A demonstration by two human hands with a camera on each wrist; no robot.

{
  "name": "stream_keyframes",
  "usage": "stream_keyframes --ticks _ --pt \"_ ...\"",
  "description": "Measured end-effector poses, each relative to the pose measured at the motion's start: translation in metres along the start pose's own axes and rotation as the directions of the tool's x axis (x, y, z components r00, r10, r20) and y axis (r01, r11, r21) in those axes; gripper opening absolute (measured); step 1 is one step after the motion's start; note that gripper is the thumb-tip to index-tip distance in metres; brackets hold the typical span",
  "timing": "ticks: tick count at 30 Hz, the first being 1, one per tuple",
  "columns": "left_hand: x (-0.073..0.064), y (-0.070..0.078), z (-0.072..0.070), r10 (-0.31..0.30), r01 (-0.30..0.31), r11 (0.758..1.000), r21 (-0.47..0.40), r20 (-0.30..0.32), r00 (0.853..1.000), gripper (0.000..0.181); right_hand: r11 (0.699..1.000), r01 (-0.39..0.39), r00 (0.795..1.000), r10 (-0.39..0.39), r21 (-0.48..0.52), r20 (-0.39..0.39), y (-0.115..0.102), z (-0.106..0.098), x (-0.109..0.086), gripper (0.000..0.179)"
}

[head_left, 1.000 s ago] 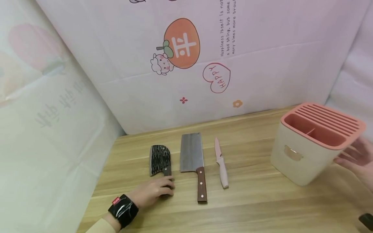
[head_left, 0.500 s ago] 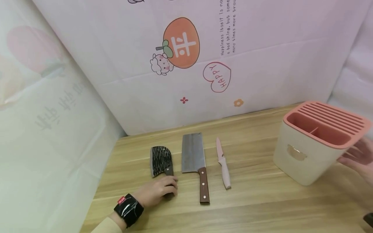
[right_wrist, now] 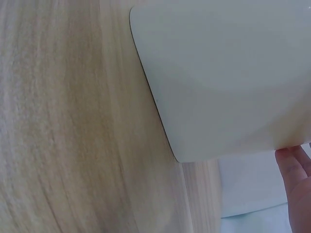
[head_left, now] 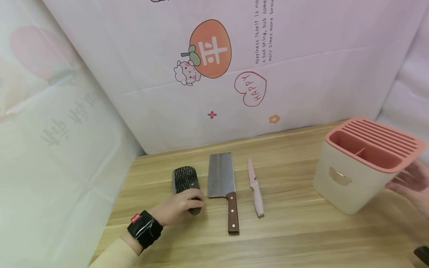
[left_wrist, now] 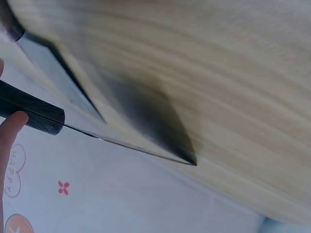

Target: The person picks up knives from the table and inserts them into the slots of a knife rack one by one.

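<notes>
My left hand (head_left: 181, 206) grips the dark handle of a small cleaver (head_left: 185, 179) with a black, streaked blade. In the left wrist view the cleaver's handle (left_wrist: 46, 121) is raised, and its thin blade slants down toward the tabletop, seen edge-on. Beside it on the right lie a large cleaver (head_left: 221, 175) with a brown riveted handle and a paring knife (head_left: 257, 199) with a pink blade and pale handle. At the far right my right hand (head_left: 410, 184) touches the side of a white knife holder (head_left: 355, 193), its fingers (right_wrist: 290, 165) against the wall.
The holder's coral top (head_left: 378, 136) has long slots and two open compartments. It stands upright on the wooden table (head_left: 285, 238). A printed cloth (head_left: 298, 82) hangs along the back edge, with more cloth at left and right.
My left hand has lifted the small cleaver's handle off the table, tilting the blade forward. The right hand stays at the holder, and the other two knives have not moved.
</notes>
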State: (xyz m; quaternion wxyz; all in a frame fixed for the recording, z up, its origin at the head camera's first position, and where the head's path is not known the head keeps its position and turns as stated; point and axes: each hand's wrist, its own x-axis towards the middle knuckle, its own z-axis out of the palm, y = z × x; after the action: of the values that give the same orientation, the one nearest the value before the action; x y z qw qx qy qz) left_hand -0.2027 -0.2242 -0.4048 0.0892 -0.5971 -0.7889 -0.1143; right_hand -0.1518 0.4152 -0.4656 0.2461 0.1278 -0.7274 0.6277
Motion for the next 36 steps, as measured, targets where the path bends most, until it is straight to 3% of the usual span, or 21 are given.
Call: stream_keyframes --ticks 4,8,11,15,21,25,28,30,36 --pt "0.008 0.002 -0.006 0.009 -0.010 1.000 -0.014 -0.075 0.997 0.051 0.982 -0.004 1.000 0.005 -0.191 0.007 0.002 -0.004 -0.002 0.092" --pt "0.021 0.006 -0.018 0.027 -0.031 0.999 -0.021 -0.167 0.986 0.048 1.000 -0.006 1.000 0.005 0.013 0.025 -0.015 0.003 -0.001 0.091" --pt "0.035 0.010 -0.031 0.015 -0.018 1.000 -0.009 -0.248 0.969 0.046 0.989 -0.010 0.999 0.003 0.149 0.048 -0.030 0.009 0.000 0.088" --pt "0.054 0.014 -0.047 -0.046 0.045 0.999 -0.010 -0.331 0.943 0.045 0.999 -0.011 0.998 0.008 0.051 0.064 -0.039 0.012 -0.002 0.087" --pt "0.082 0.022 -0.059 -0.155 0.127 0.987 -0.095 -0.402 0.903 0.049 0.975 -0.076 0.996 0.063 0.210 0.069 -0.038 0.015 -0.004 0.083" --pt "0.103 0.027 -0.064 -0.169 0.133 0.985 -0.111 -0.448 0.878 0.050 0.986 -0.113 0.990 0.101 0.122 0.096 -0.041 0.018 -0.002 0.080" --pt "0.121 0.032 -0.069 -0.150 0.116 0.988 -0.098 -0.504 0.850 0.045 0.984 -0.125 0.985 0.107 0.128 0.133 -0.044 0.018 0.001 0.078" --pt "0.134 0.035 -0.076 -0.134 0.102 0.991 -0.090 -0.550 0.824 0.042 0.985 -0.123 0.984 0.105 0.124 0.141 -0.045 0.017 0.002 0.079" --pt "0.173 0.047 -0.096 -0.148 0.089 0.989 -0.122 -0.678 0.720 0.040 0.991 -0.128 0.987 0.131 -0.033 0.096 -0.043 0.016 0.000 0.081"
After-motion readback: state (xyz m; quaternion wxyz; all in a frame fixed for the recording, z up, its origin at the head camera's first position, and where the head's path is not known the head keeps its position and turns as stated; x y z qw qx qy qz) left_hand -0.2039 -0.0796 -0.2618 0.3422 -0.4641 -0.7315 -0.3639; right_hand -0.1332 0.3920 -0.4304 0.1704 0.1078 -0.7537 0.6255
